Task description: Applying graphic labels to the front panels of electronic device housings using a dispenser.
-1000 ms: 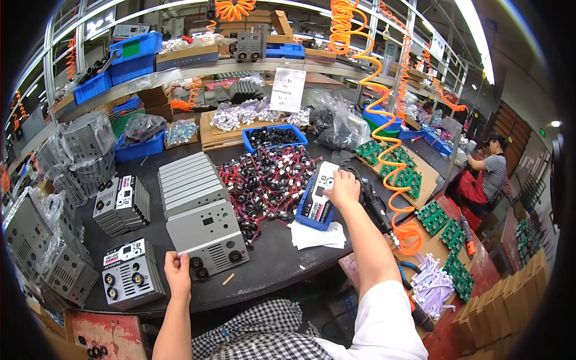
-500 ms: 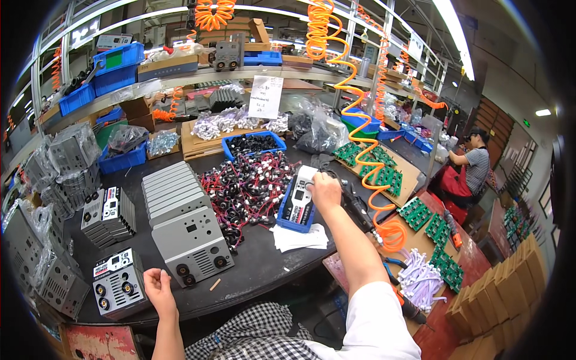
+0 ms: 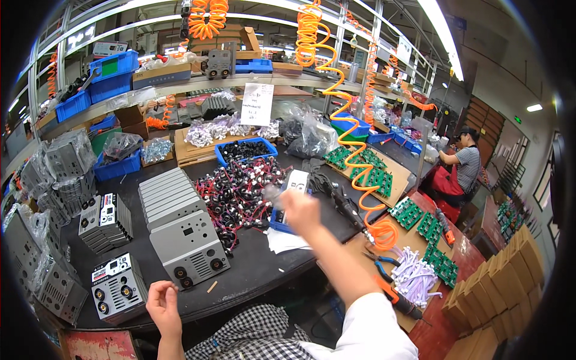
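Fingers of the right hand (image 3: pixel 300 211) are motion-blurred above the small blue plastic tray (image 3: pixel 287 207) holding white and dark parts on the black workbench (image 3: pixel 252 273); whether they grip anything cannot be told. Left hand (image 3: pixel 163 307) rests loosely curled, empty, on the bench edge near the grey ribbed metal power unit (image 3: pixel 180 231) with two round sockets.

The right hand (image 3: pixel 300 210) is being lifted off the blue tray (image 3: pixel 281 219), where it was resting a second ago, and is being drawn back toward the bench's (image 3: pixel 252 273) near edge, blurred by motion. The left hand (image 3: pixel 163 306) is being shifted rightward along that near edge, away from the small front-panel unit (image 3: pixel 117 289).
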`<state>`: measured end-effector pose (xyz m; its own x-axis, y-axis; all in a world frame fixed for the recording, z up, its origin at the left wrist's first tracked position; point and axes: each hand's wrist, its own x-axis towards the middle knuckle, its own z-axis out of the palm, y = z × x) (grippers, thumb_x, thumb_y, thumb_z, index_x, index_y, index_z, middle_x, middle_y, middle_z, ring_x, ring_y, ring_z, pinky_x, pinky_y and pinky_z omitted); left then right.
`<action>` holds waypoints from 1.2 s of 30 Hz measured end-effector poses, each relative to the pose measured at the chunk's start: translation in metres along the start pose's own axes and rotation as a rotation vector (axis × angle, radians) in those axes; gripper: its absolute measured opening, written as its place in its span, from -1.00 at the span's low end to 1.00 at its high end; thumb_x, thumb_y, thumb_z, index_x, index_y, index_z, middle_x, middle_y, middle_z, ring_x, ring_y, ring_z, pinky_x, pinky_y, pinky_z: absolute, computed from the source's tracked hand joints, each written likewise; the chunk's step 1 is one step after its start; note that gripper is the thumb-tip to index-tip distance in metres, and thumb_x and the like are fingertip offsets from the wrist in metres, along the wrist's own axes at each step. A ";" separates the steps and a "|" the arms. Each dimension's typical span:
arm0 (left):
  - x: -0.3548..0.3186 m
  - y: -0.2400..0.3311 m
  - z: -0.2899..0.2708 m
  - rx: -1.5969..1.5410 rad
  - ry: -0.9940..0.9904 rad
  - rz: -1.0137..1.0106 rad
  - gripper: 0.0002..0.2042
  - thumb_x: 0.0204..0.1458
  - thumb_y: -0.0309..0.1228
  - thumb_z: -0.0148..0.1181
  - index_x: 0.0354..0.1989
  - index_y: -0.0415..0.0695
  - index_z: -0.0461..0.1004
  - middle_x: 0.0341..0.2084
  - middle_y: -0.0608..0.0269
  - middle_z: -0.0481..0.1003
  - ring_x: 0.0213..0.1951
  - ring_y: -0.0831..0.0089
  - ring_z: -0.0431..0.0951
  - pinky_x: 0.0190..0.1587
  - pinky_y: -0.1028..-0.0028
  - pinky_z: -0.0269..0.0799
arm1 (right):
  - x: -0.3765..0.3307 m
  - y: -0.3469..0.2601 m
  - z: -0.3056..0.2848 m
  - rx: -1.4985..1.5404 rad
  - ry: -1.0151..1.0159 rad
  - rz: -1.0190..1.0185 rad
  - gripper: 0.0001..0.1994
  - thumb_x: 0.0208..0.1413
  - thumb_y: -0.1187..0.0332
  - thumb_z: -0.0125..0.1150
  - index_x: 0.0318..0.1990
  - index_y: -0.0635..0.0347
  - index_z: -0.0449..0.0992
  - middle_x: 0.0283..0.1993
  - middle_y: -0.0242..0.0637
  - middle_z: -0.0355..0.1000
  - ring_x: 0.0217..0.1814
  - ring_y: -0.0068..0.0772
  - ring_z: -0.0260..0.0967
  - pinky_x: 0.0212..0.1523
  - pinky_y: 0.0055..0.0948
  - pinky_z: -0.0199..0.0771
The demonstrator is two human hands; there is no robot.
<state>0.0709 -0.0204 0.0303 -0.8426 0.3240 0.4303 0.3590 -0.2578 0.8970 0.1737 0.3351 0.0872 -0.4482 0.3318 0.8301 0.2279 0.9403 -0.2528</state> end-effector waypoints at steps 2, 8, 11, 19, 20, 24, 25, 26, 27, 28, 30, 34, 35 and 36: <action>-0.003 0.015 0.015 0.012 -0.185 0.100 -0.71 0.05 -0.38 0.14 -0.11 -0.31 0.39 -0.13 0.11 0.37 -0.11 0.39 0.40 -0.06 0.48 0.31 | -0.037 -0.070 0.010 0.374 -0.023 -0.180 -0.94 0.09 0.45 0.04 -0.40 0.16 0.41 -0.45 -0.21 0.32 -0.48 -0.12 0.35 -0.50 -0.25 0.39; -0.019 0.036 0.041 0.036 -0.417 0.235 -0.11 -0.11 0.17 0.20 0.19 -0.39 0.17 0.19 -0.20 0.17 0.22 0.01 0.22 0.22 0.20 0.13 | -0.097 -0.193 0.001 1.304 -0.324 0.157 -0.87 0.14 0.38 0.12 -0.27 0.25 0.38 -0.33 -0.28 0.23 -0.31 -0.40 0.23 -0.32 -0.48 0.27; -0.022 0.045 0.026 -0.038 -0.439 0.132 -0.03 -0.12 0.25 0.15 0.22 -0.43 0.12 0.20 -0.12 0.17 0.22 0.15 0.22 0.22 0.26 0.14 | -0.100 -0.200 0.007 1.517 -0.584 0.363 -0.85 0.02 0.48 0.26 -0.30 0.29 0.42 -0.26 -0.38 0.28 -0.24 -0.63 0.31 -0.26 -0.61 0.35; -0.027 0.047 0.016 -0.228 -0.448 -0.046 -0.09 -0.08 0.10 0.23 0.25 -0.42 0.06 0.19 -0.11 0.18 0.21 0.19 0.25 0.21 0.30 0.17 | -0.101 -0.207 0.013 1.704 -0.641 0.600 -0.92 0.10 0.48 0.20 -0.34 0.30 0.44 -0.35 -0.42 0.41 -0.31 -0.67 0.36 -0.26 -0.63 0.42; -0.027 0.040 0.016 -0.110 -0.445 0.042 -0.10 -0.08 0.11 0.22 0.24 -0.40 0.09 0.20 -0.12 0.18 0.23 0.14 0.22 0.22 0.28 0.15 | -0.096 -0.207 0.009 1.741 -0.662 0.651 -0.90 0.08 0.46 0.22 -0.34 0.29 0.43 -0.35 -0.42 0.42 -0.31 -0.66 0.37 -0.25 -0.62 0.43; -0.027 0.034 0.017 -0.046 -0.444 0.081 -0.11 -0.08 0.14 0.19 0.23 -0.38 0.11 0.24 -0.13 0.14 0.28 0.08 0.14 0.26 0.26 0.08 | -0.092 -0.204 0.010 1.783 -0.705 0.758 -0.84 0.02 0.42 0.31 -0.37 0.24 0.42 -0.37 -0.38 0.44 -0.33 -0.61 0.39 -0.23 -0.55 0.46; -0.027 0.035 0.016 -0.090 -0.445 0.050 -0.10 -0.07 0.12 0.20 0.25 -0.38 0.09 0.25 -0.12 0.12 0.28 0.11 0.14 0.26 0.27 0.08 | -0.092 -0.204 0.010 1.779 -0.722 0.785 -0.84 0.01 0.42 0.31 -0.38 0.25 0.42 -0.38 -0.38 0.44 -0.33 -0.60 0.39 -0.24 -0.55 0.46; -0.027 0.035 0.017 -0.117 -0.450 0.031 -0.10 -0.07 0.11 0.20 0.26 -0.38 0.06 0.25 -0.11 0.12 0.28 0.13 0.14 0.25 0.29 0.09 | -0.093 -0.203 0.011 1.790 -0.715 0.783 -0.84 0.01 0.42 0.31 -0.38 0.25 0.43 -0.39 -0.37 0.44 -0.34 -0.59 0.39 -0.24 -0.55 0.46; -0.028 0.033 0.017 -0.144 -0.454 0.013 -0.10 -0.06 0.10 0.21 0.27 -0.38 0.04 0.25 -0.10 0.11 0.28 0.16 0.14 0.25 0.30 0.10 | -0.094 -0.203 0.012 1.800 -0.708 0.782 -0.84 0.01 0.42 0.31 -0.39 0.26 0.44 -0.40 -0.37 0.44 -0.34 -0.59 0.40 -0.25 -0.54 0.46; -0.028 0.033 0.017 -0.172 -0.458 -0.006 -0.09 -0.06 0.09 0.21 0.28 -0.38 0.01 0.25 -0.08 0.11 0.27 0.18 0.15 0.24 0.31 0.11 | -0.095 -0.202 0.014 1.810 -0.701 0.780 -0.85 0.01 0.42 0.31 -0.40 0.27 0.45 -0.41 -0.36 0.44 -0.35 -0.58 0.40 -0.25 -0.54 0.47; -0.026 0.038 0.017 -0.175 -0.488 -0.078 0.01 -0.11 0.19 0.16 0.29 -0.41 -0.07 0.25 -0.08 0.08 0.27 0.19 0.15 0.25 0.29 0.12 | -0.098 -0.198 0.017 1.806 -0.709 0.763 -0.85 0.02 0.42 0.30 -0.40 0.28 0.46 -0.42 -0.36 0.44 -0.36 -0.57 0.40 -0.26 -0.54 0.47; -0.031 0.030 0.015 -0.178 -0.487 -0.086 -0.14 0.00 -0.06 0.19 0.32 -0.35 -0.09 0.24 -0.02 0.11 0.23 0.28 0.20 0.21 0.35 0.18 | -0.098 -0.201 0.014 1.734 -0.681 0.737 -0.85 0.05 0.39 0.28 -0.42 0.28 0.46 -0.42 -0.32 0.45 -0.39 -0.55 0.41 -0.29 -0.53 0.47; -0.032 0.029 0.016 -0.178 -0.482 -0.078 -0.21 0.05 -0.20 0.22 0.32 -0.32 -0.07 0.23 -0.01 0.13 0.22 0.31 0.21 0.20 0.38 0.19 | -0.098 -0.201 0.013 1.698 -0.669 0.733 -0.84 0.05 0.38 0.27 -0.42 0.27 0.46 -0.42 -0.31 0.45 -0.39 -0.54 0.41 -0.29 -0.53 0.47; -0.033 0.030 0.019 -0.209 -0.419 -0.112 -0.40 0.09 -0.41 0.14 0.28 -0.31 0.07 0.17 -0.01 0.23 0.17 0.33 0.28 0.17 0.40 0.23 | -0.100 -0.201 0.014 1.641 -0.637 0.707 -0.84 0.07 0.37 0.25 -0.42 0.27 0.45 -0.43 -0.32 0.45 -0.38 -0.56 0.40 -0.32 -0.53 0.43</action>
<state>0.1174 -0.0213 0.0453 -0.6217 0.6881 0.3742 0.1502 -0.3642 0.9191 0.1606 0.1137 0.0480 -0.9490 0.2496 0.1926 -0.2749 -0.3557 -0.8933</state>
